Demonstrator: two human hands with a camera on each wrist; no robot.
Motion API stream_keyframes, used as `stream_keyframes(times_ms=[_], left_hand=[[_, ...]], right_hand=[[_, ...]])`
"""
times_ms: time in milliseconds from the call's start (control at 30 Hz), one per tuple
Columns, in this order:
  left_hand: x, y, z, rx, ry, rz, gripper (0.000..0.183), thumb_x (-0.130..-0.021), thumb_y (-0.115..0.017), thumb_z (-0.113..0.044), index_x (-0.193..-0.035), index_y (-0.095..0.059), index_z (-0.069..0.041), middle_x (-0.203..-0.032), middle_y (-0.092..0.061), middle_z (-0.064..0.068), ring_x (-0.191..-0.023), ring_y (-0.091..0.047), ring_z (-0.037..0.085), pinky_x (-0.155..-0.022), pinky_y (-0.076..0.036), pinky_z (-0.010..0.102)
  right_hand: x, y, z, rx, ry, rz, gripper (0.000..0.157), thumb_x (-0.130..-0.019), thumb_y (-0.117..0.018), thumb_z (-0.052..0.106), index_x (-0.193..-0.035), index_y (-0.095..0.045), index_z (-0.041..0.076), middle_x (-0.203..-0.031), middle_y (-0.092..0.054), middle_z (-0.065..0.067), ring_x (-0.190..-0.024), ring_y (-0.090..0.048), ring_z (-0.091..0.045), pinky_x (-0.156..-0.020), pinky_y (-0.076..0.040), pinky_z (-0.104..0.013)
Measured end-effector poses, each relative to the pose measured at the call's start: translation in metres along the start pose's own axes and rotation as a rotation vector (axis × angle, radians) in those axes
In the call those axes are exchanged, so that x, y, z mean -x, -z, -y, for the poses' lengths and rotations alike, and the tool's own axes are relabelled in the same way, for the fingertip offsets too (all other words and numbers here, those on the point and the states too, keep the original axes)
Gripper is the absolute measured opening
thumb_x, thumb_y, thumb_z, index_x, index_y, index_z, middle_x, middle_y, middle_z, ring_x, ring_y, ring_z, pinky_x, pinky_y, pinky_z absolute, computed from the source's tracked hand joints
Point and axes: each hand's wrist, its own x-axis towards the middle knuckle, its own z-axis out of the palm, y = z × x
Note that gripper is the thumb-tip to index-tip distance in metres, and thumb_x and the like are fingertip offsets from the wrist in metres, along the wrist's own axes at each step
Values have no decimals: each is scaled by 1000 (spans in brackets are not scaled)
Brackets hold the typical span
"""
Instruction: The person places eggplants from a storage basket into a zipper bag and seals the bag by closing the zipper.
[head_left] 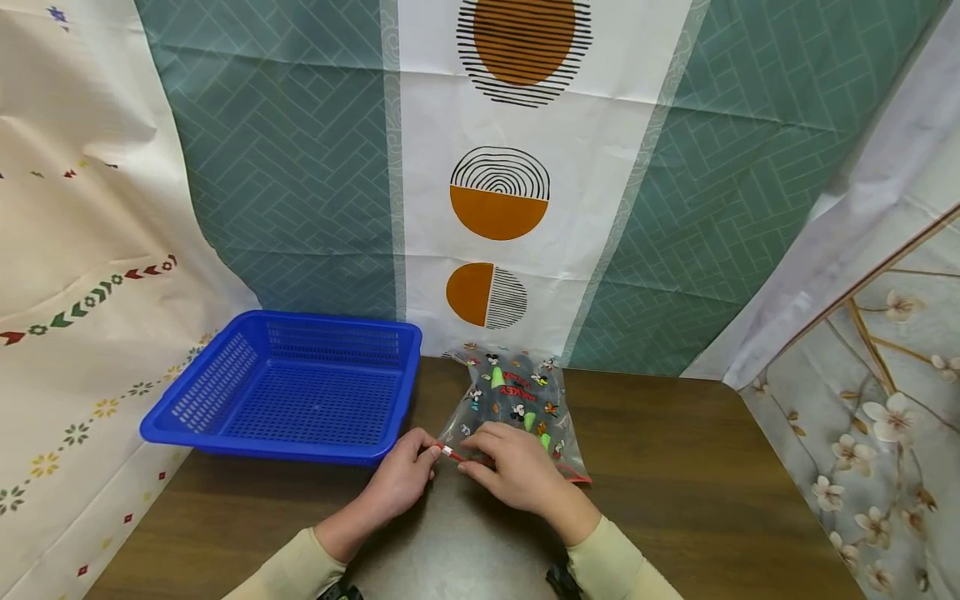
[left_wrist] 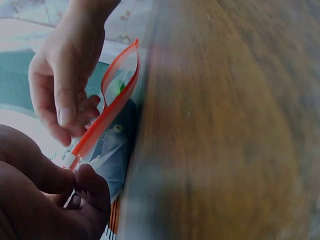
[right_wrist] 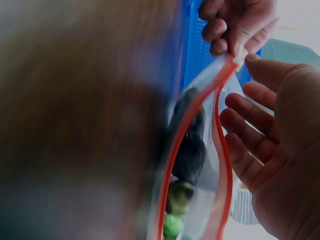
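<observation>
A clear zip bag (head_left: 551,425) printed with cartoon mice lies on the table, its mouth towards me. Dark items (right_wrist: 190,157) and bright green pieces (right_wrist: 172,226) show inside it. The red zip strip (right_wrist: 172,160) is parted along much of its length in the right wrist view. At the bag's left corner, my left hand (head_left: 405,473) pinches the end of the strip, beside the white slider (head_left: 447,451). My right hand (head_left: 517,468) hovers over the mouth with fingers loosely bent and nothing gripped. Its thumb tip is right by the slider.
A blue plastic basket (head_left: 281,448) with slotted walls stands left of the bag, close to my left hand. A patterned cloth (head_left: 322,167) hangs behind the brown table (head_left: 675,500). More cloth drapes on both sides.
</observation>
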Motion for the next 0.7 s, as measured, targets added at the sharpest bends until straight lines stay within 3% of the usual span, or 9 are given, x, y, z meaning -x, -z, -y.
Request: stream_keyframes(times_ms=[233,700], left_hand=[[1,-2,0,130,46,20,9,-110,-63,0,-103,-68,-2,-86,-65,8,-70,-59,17,-58,-46,25],[2,-3,0,180,85,39,9,-111,-61,-1,-103,-66,0,-86,-66,13,-68,-58,20,-56,-47,26]], right_hand=[[-12,-14,1,23,30,-30,14,-98,-89,30,-104,-81,21,-92,-69,11,-78,-63,-4,-68,-53,-25],[-17,-21,0,-70,-20,-41,9,-100,-87,29,-98,-82,22,-89,-70,12,-75,-59,-3,-67,-50,-21]])
